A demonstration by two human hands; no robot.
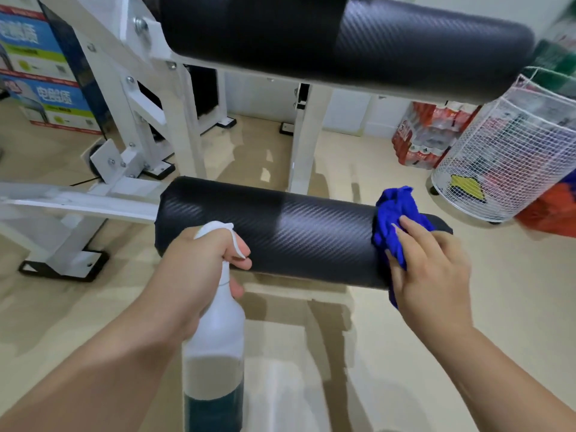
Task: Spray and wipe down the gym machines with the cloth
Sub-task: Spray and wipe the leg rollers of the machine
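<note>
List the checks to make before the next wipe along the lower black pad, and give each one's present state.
1. Blue cloth lies on the lower pad: ok.
2. Right hand presses flat on the cloth: ok.
3. Left hand grips the spray bottle, finger on the trigger: ok.
4. Liquid left in the bottle: ok, dark liquid in its lower part.
5. Pad between the hands free of other things: ok.
6. Pad wet with spray: cannot tell.

Below my camera, glossy beige floor (405, 338), white machine frame (174, 120) standing on black-footed legs at left and far centre, printed boxes (46, 98) stacked far left, shrink-wrapped bottle packs (427, 141) far right, white wire basket (498, 169) just beside them.
</note>
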